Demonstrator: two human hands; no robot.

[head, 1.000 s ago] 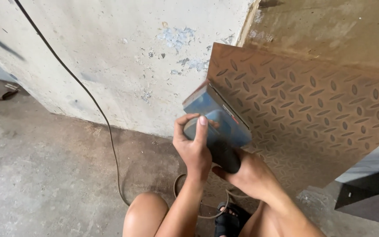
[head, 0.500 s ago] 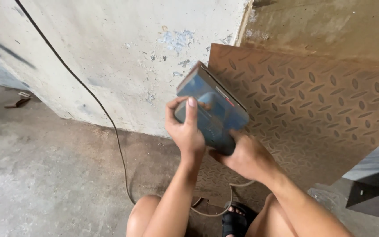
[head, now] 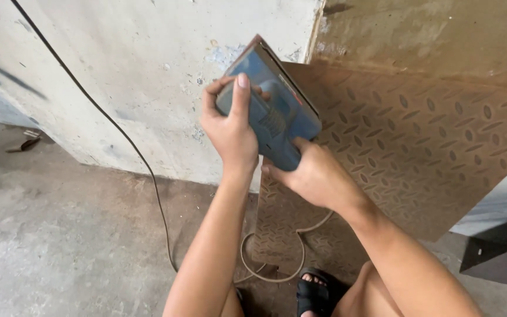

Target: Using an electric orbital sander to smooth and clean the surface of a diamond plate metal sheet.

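Against the pale wall (head: 148, 70), a rusty patterned metal sheet (head: 418, 141) leans on edge, its foot on the concrete floor (head: 60, 246). A blue sander (head: 274, 111) sits flat against the sheet's upper left corner. The left hand (head: 230, 132) wraps its front knob, grip closed tight to press it on; the right hand (head: 315, 176) clasps the rear handle to steer. A cord (head: 277, 258) loops near a sandalled foot (head: 313, 293).

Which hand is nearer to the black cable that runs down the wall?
Left. The left hand grips the blue sander on the side toward the black cable; the right hand holds its lower end, farther away.
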